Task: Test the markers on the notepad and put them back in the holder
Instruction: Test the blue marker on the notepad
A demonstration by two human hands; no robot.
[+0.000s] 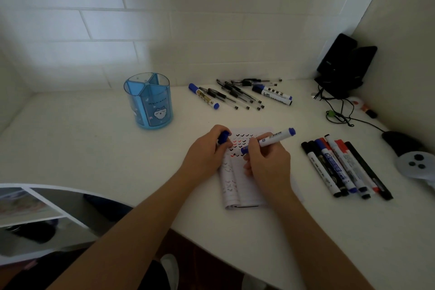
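Spanning the view, a smooth white desk (94, 160) carried every item. At its right, a row of cylindrical markers (346, 167) with black, blue and red caps lay side by side. A small lined notepad (237, 186), its page covered with black and red tick marks, lay near the middle. Slim black pens (237, 93) were scattered along the far edge. A round, translucent blue plastic holder (150, 101), divided into wedge compartments, stood far left of the notepad. The right hand (266, 162) gripped a white-barrelled blue marker (270, 140), tip over the page; the left hand (207, 150) pinched a blue cap (223, 137).
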